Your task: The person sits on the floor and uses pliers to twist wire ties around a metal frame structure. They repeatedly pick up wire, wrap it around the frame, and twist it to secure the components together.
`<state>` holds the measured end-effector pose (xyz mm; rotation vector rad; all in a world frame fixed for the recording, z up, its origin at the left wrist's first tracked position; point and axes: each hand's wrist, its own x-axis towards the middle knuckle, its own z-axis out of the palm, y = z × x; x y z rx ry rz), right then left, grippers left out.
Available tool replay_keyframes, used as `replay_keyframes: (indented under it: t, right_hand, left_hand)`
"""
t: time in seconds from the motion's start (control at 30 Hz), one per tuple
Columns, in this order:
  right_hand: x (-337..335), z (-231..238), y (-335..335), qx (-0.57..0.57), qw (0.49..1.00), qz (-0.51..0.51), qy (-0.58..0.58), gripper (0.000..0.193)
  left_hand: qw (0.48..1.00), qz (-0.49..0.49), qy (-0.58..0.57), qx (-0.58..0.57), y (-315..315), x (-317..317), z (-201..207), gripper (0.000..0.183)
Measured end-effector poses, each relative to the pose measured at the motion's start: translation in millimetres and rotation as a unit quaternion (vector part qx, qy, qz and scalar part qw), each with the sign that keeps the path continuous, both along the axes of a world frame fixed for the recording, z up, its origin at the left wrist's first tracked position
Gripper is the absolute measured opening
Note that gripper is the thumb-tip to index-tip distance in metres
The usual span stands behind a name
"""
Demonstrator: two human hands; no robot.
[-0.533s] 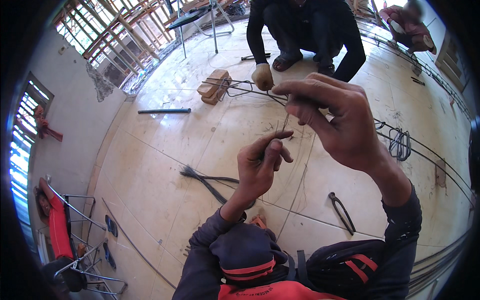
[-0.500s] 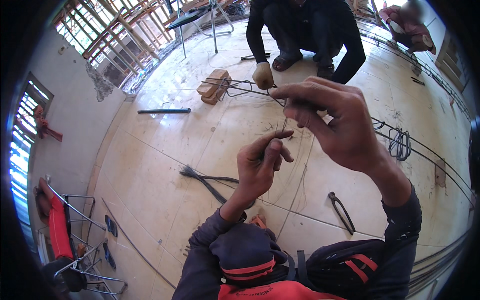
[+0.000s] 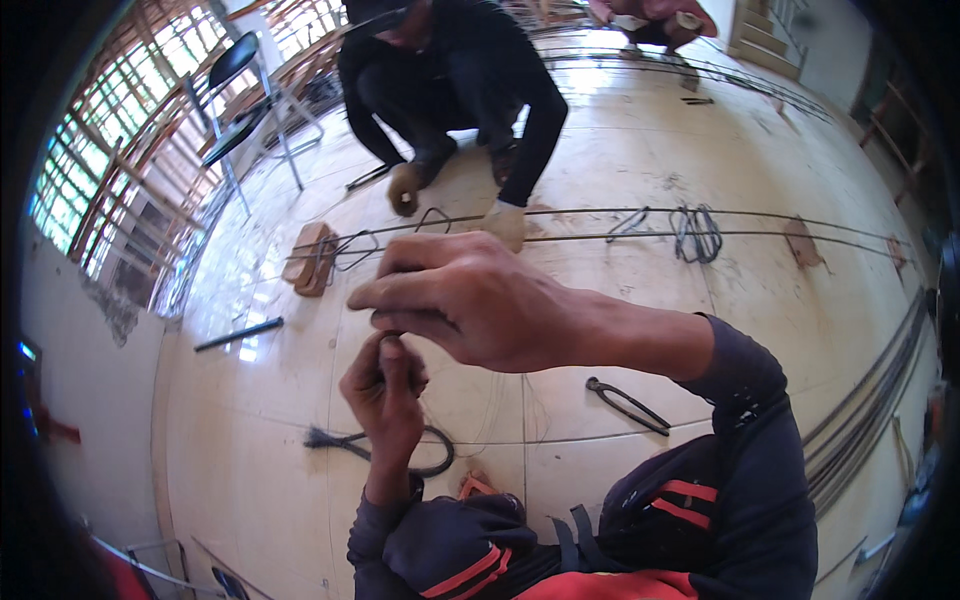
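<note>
My left hand [image 3: 385,395] is raised in front of me, fingers curled and thumb pressed on the forefinger over thin tie wire. Just above it and touching it, my right hand [image 3: 475,300] has its fingers bent together at the same wire, most of which the hands hide. A few hair-thin strands show faintly below my right hand. A bundle of dark tie wire [image 3: 345,441] lies looped on the floor beyond my left forearm. Pincers [image 3: 628,406] with dark handles lie on the tiles below my right forearm.
Opposite, a gloved person [image 3: 455,90] squats at two long steel bars [image 3: 750,213] propped on bricks [image 3: 311,260]. Bent wire stirrups [image 3: 697,235] hang on the bars. A dark tube [image 3: 238,334] lies at left, a folding chair [image 3: 235,110] behind. More bars [image 3: 865,400] lie at right.
My view has turned left and both hands have come together, the right lowered onto the left. The wire between them is now hidden. The person opposite has moved one gloved hand off the bars.
</note>
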<state>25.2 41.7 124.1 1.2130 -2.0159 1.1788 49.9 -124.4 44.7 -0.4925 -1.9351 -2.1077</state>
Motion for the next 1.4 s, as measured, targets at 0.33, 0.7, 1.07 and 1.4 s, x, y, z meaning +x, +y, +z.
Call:
replay_keyframes:
  t: [0.33, 0.7, 1.07, 1.4]
  right_hand:
    - [-3.2, 3.5, 8.0, -0.075, 0.924, 0.112, -0.358, 0.02]
    - [-6.2, -2.6, 7.4, -0.06, 0.927, 0.089, -0.358, 0.019]
    - [-6.7, -10.8, -7.8, -0.066, 0.972, 0.001, -0.226, 0.017]
    - [-0.5, -74.8, -30.1, 0.048, 0.9, 0.122, -0.415, 0.044]
  left_hand:
    - [0.993, -0.116, -0.007, 0.013, -3.4, 0.4, 9.8, 0.036]
    - [0.986, -0.156, -0.044, 0.045, -3.1, -0.3, 10.6, 0.037]
    - [0.981, -0.129, -0.082, 0.116, -2.8, -3.0, 6.4, 0.04]
    - [0.933, -0.035, -0.07, 0.352, -22.4, -22.4, 18.6, 0.027]
